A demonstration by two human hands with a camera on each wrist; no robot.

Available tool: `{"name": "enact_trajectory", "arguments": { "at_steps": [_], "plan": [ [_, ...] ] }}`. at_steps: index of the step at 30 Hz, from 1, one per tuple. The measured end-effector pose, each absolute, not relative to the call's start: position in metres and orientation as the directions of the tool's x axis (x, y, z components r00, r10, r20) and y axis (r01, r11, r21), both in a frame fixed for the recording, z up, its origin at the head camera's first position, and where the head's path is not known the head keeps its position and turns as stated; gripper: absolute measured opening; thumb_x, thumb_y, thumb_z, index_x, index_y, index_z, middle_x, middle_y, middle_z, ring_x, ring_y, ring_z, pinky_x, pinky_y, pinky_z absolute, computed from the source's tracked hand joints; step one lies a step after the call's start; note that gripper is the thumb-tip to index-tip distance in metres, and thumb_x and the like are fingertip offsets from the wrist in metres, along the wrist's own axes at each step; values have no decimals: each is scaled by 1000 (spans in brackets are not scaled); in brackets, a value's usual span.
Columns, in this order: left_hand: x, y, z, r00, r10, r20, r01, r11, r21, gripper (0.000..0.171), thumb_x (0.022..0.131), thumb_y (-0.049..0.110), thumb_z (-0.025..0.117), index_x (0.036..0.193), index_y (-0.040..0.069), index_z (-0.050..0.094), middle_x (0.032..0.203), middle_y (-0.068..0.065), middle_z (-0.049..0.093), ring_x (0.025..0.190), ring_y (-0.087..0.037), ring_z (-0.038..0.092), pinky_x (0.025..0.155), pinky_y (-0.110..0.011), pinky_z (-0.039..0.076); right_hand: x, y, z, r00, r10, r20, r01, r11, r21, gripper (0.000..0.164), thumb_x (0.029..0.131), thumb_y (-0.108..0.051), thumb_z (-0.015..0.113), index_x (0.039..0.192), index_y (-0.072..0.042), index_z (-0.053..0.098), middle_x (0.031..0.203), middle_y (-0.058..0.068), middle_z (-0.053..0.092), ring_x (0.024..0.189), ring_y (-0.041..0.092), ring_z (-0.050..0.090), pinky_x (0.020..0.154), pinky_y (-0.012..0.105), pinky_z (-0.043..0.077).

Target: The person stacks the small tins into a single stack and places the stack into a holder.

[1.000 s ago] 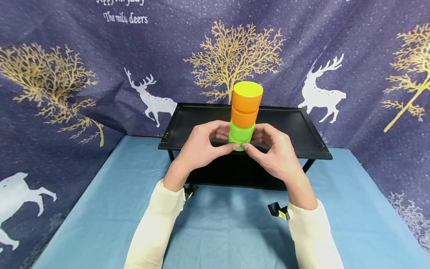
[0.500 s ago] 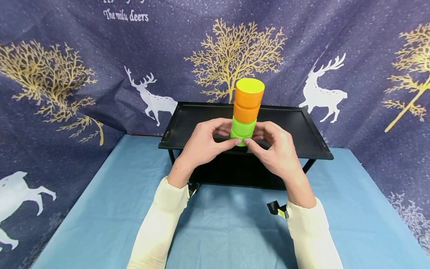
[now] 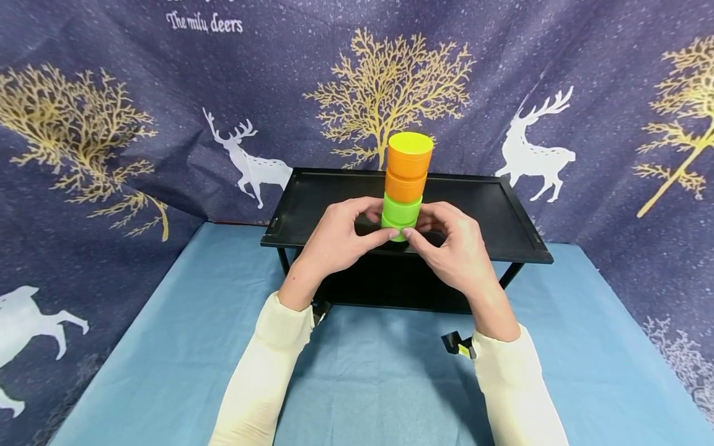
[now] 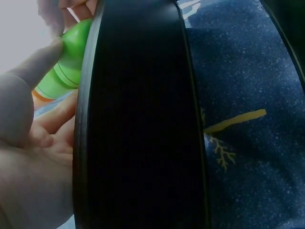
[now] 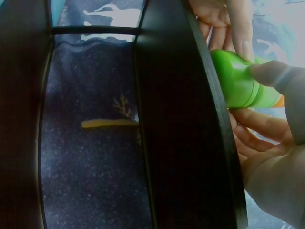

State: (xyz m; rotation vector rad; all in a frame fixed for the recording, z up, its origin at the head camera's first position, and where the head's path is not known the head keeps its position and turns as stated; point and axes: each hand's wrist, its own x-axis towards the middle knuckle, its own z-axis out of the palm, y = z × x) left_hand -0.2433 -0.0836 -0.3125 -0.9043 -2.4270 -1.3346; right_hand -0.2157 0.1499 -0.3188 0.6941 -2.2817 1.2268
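A tall stack of cups stands nearly upright in the head view. Its upper part is an orange cup (image 3: 409,166) with a yellow top, and its lower part is a green cup (image 3: 401,212). From the left, my left hand (image 3: 343,238) grips the green cup, thumb in front and fingers behind. My right hand (image 3: 453,248) holds it likewise from the right, the two thumb tips close together low on the cup. Both wrist views show the green cup (image 4: 76,47) at the front edge of the black stand (image 3: 334,192). Whether its base rests there is hard to tell.
Beneath the stand's top is a dark lower level (image 3: 390,282). A blue cloth (image 3: 362,378) covers the table under it. Behind hangs a dark blue curtain (image 3: 301,74) printed with deer and trees. Small black devices (image 3: 457,344) sit at my wrists.
Both hands have carried the cup stack slightly away from me over the stand's front edge. In the last half second it has shifted a little left and down. The grip looks the same.
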Motion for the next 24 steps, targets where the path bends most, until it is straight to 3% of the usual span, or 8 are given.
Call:
{"name": "enact_trajectory", "arguments": {
  "at_steps": [7, 16, 24],
  "plan": [
    [-243, -85, -310, -810, 395, 433, 581, 442, 684, 46, 94, 33, 84, 136, 19, 71, 120, 10, 73, 102, -7, 61, 92, -35, 52, -218, 148, -318, -778, -226, 585, -602, 535, -593, 35, 93, -15, 84, 127, -9, 74, 107, 2, 70, 94, 17, 67, 88, 40, 59],
    [-242, -84, -309, -839, 379, 389, 537, 465, 704, 45, 95, 34, 83, 136, 19, 71, 121, 9, 73, 102, -8, 60, 89, -35, 52, -220, 147, -319, -787, -238, 570, -584, 586, -562, 33, 95, -17, 82, 126, -9, 74, 104, 4, 70, 93, 18, 65, 83, 36, 54],
    [-245, -82, -312, -842, 379, 384, 534, 478, 697, 44, 95, 34, 83, 135, 19, 71, 120, 10, 73, 101, -8, 61, 88, -33, 53, -222, 148, -321, -799, -239, 552, -575, 575, -583, 32, 95, -14, 82, 126, -7, 74, 105, 8, 69, 92, 21, 64, 82, 40, 54]
  ]
}}
